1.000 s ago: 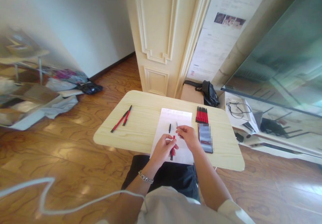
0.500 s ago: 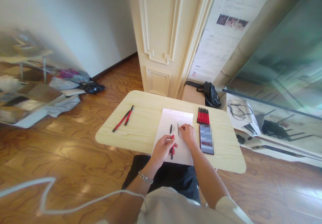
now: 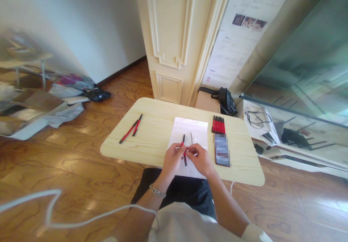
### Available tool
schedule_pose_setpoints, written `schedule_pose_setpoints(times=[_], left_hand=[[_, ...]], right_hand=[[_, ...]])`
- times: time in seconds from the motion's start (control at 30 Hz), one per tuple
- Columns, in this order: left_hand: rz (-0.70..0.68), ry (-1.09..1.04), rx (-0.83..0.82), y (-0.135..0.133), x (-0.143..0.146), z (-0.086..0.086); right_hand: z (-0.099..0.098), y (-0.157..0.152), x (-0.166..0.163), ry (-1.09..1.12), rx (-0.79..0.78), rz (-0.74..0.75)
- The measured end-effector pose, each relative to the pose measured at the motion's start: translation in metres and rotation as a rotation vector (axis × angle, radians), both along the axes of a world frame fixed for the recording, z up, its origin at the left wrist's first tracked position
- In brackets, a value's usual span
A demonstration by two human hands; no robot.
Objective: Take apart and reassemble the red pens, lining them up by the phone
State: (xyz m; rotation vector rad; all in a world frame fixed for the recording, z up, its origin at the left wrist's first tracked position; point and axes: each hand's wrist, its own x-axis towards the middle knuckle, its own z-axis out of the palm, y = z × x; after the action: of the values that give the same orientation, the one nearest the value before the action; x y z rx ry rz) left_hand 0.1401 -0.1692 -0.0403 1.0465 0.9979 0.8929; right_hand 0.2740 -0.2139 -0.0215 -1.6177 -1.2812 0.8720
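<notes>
A white sheet of paper (image 3: 197,127) lies on a small light wooden table (image 3: 152,136). Over its near half both hands meet on a red and black pen (image 3: 184,155). My left hand (image 3: 173,158) pinches the pen's upper part, my right hand (image 3: 199,158) has its fingers closed at the pen from the right. A small black pen part (image 3: 183,138) and a thin refill (image 3: 191,138) lie on the paper just beyond the hands.
Several red and black pens (image 3: 218,124) lie in a row at the table's far right, a phone (image 3: 222,150) just in front of them. Two more pens (image 3: 131,128) lie at the far left. A black bag (image 3: 226,100) sits on the floor behind the table.
My right hand drew back from the refill on the paper toward me and joined the left hand on the pen. The left hand tilted the pen more upright.
</notes>
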Motion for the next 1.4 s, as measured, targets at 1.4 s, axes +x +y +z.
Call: schedule_pose_setpoints(times=[1.4], left_hand=[[-0.149,0.729,0.775,-0.006,-0.033,-0.026]], right_hand=[[-0.037,-0.029,0.0,-0.562,0.03,-0.059]])
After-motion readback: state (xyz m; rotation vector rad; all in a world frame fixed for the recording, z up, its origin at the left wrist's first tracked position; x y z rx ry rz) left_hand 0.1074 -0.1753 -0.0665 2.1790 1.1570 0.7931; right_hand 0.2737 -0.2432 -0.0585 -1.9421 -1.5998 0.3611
